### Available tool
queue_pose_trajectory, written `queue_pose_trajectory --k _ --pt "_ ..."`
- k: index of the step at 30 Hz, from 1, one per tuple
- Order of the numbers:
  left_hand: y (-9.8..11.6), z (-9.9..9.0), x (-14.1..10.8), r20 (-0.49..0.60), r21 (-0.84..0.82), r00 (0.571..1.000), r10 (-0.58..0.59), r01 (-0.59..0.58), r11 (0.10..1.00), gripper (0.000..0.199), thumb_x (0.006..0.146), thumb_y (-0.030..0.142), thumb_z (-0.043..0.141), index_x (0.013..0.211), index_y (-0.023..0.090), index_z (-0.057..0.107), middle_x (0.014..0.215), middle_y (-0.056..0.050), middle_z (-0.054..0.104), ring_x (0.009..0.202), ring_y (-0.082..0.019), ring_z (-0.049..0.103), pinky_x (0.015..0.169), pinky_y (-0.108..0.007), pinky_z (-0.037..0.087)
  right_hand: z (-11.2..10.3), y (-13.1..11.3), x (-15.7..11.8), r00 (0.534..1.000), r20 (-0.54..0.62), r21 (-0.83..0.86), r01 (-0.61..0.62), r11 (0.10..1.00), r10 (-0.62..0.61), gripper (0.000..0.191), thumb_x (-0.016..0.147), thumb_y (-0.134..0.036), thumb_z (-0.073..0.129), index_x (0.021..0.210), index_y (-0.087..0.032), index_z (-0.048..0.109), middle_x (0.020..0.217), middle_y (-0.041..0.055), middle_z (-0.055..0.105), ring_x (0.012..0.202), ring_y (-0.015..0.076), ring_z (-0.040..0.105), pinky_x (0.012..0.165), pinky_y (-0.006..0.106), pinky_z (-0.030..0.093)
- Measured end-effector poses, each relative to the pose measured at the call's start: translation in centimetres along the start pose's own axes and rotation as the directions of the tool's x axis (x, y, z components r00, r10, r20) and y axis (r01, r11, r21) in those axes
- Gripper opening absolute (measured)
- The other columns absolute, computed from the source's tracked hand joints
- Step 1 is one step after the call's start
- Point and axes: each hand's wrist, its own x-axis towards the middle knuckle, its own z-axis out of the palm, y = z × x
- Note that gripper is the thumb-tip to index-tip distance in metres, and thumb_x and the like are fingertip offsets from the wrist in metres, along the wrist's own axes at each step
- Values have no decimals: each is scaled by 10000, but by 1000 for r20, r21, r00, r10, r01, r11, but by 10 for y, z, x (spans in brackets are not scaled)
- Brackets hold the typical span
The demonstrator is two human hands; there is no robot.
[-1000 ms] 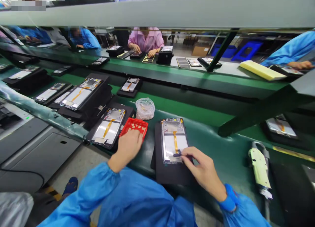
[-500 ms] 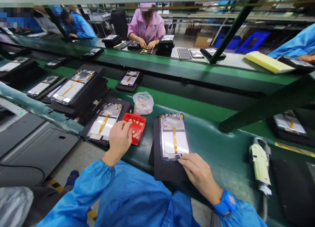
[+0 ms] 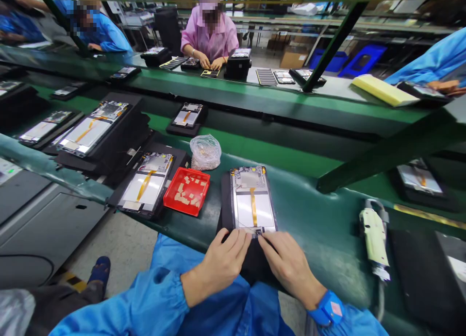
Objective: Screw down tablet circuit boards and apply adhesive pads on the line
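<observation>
An opened tablet (image 3: 242, 207) lies on a black foam pad (image 3: 226, 200) in front of me, its flat orange cable running down the middle. My left hand (image 3: 225, 258) is at its near edge, fingers pressed together; whatever they hold is too small to make out. Close beside it, my right hand (image 3: 289, 260) has its fingertips closed at the same edge, by a small dark part. To the left stands a red tray (image 3: 168, 200) with several small pale pieces. Another opened tablet (image 3: 145, 185) lies left of the tray.
A clear bag (image 3: 206, 152) of small parts stands behind the tray. A pale-green handheld tool (image 3: 374, 236) lies at the right. Green posts (image 3: 338, 40) rise beyond the bench. A person in pink (image 3: 210, 32) works opposite.
My left hand has moved right from the red tray to the tablet's near edge, uncovering the tray. My right hand stays at that edge. The view has shifted slightly.
</observation>
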Motion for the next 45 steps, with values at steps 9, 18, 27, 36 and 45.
queue_pose_trajectory --k 9,18,27,36,45 --pt "4 1 0 -19 93 998 56 -54 994 447 1002 168 374 1343 47 636 1356 -201 637 1208 -274 568 985 -437 447 2 0 -7 1000 -24 4 -1 1000 1 258 952 0 503 1127 -61 682 1002 186 704 876 237 618 717 360 500" --pt "-5 1 1 -19 18 989 144 -143 989 440 1007 160 372 1338 7 618 1324 -218 645 1221 -278 574 1004 -408 448 3 1 -12 999 41 23 -27 999 26 320 1009 -75 453 1276 -72 630 1061 163 701 933 235 609 762 363 506" --pt "-18 -6 -13 -73 -190 997 3 -17 982 439 990 91 332 1316 64 624 1228 -181 689 1119 -249 601 996 -405 455 0 5 -14 993 116 -47 37 998 -31 369 1019 -110 415 1326 -72 616 1114 178 684 976 260 591 790 385 498" --pt "-7 -7 -7 10 -131 1000 -27 28 991 438 1015 142 338 1349 101 619 1237 -161 668 1102 -246 578 980 -399 396 -6 2 -7 983 169 -71 88 994 -75 393 1026 -114 350 1287 -53 637 1072 171 699 945 263 572 756 389 463" --pt "-1 -5 -13 16 -120 999 -44 46 992 464 1010 132 328 1386 86 595 1289 -162 659 1124 -253 571 994 -414 379 -6 3 -15 976 215 -103 50 993 -27 403 1024 -115 359 1320 -92 632 1111 161 696 942 259 576 764 388 444"
